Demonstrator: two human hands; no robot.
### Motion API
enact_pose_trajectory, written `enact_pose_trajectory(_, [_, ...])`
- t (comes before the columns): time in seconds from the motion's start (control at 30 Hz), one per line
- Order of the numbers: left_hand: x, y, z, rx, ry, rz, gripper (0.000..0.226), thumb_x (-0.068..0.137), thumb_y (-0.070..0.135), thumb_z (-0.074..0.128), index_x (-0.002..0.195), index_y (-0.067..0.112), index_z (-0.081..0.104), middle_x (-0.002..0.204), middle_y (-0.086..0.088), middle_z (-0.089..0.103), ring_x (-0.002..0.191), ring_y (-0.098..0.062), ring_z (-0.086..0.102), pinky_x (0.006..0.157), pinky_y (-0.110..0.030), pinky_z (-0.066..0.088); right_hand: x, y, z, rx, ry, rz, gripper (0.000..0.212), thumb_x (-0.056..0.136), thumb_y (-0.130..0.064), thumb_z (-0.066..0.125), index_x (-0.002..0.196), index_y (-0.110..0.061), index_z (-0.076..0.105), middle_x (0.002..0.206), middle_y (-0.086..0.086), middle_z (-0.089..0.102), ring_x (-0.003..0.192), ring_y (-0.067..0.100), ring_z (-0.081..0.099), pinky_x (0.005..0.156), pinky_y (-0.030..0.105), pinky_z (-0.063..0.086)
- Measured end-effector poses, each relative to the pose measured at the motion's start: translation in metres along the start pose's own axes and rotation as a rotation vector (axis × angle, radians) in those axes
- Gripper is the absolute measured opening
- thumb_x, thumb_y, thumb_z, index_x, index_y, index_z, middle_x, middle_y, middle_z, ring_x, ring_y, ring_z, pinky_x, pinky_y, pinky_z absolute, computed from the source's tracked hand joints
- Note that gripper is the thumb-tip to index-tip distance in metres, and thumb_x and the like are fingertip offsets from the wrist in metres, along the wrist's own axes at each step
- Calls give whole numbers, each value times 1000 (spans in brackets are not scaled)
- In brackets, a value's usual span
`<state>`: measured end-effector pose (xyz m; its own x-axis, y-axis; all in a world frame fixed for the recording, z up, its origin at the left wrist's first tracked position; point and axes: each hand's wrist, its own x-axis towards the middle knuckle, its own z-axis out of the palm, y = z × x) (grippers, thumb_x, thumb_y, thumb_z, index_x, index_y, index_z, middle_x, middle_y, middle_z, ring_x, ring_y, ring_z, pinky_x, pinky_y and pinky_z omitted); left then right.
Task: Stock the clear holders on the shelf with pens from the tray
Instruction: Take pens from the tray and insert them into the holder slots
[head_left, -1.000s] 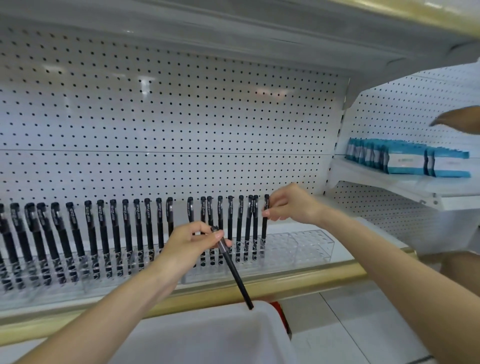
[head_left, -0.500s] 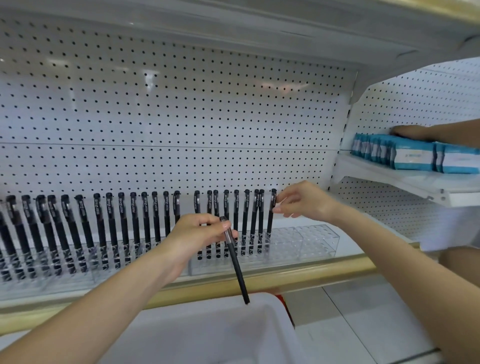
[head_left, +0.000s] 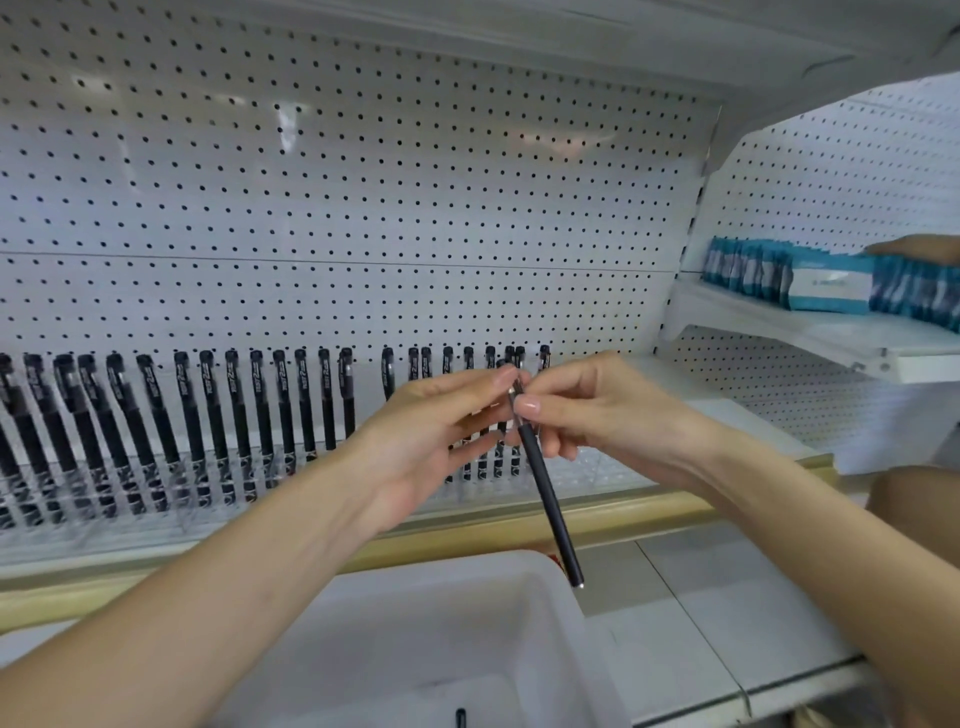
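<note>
Left hand (head_left: 431, 436): fingertips pinching the cap end of a black pen (head_left: 551, 512).
Right hand (head_left: 602, 415): thumb and forefinger closed on the same cap end, touching the left fingertips.
Pen: tilted, tip down and to the right, just above the right rim of the white tray (head_left: 415, 623); in front of the shelf, in no slot.
Clear holders (head_left: 602, 467): lined along the gold shelf edge (head_left: 467, 530), with stocked pens (head_left: 208, 405) upright in them from the far left to behind the hands.
Tray: below the shelf, one loose pen end (head_left: 460, 719) at the frame's bottom.
Background: white pegboard (head_left: 363, 208); blue boxes (head_left: 831, 283) on a side shelf, another person's hand (head_left: 924, 247) on them.
</note>
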<state>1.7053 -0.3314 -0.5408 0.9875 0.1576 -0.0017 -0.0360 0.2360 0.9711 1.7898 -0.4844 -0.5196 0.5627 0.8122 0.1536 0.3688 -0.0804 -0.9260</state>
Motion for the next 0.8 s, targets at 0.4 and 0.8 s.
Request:
enact_pose_trajectory(0.4, [-12, -11, -24, 831, 96, 245, 42, 83, 59, 46, 115, 35, 58, 106, 21, 63, 102, 8, 55, 98, -27, 43, 3, 2, -63, -82, 415, 11, 33, 74, -24, 71, 96, -1, 66, 85, 4, 74, 77, 14, 70, 60, 20, 53])
enact_pose_trajectory(0.8, [-10, -34, -43, 1390, -101, 90, 90, 70, 80, 12, 146, 36, 31, 154, 16, 26, 141, -5, 27, 117, -39, 24, 32, 30, -83, -428, 401, 58, 22, 77, -19, 76, 88, -1, 69, 75, 3, 74, 70, 6, 68, 62, 15, 54])
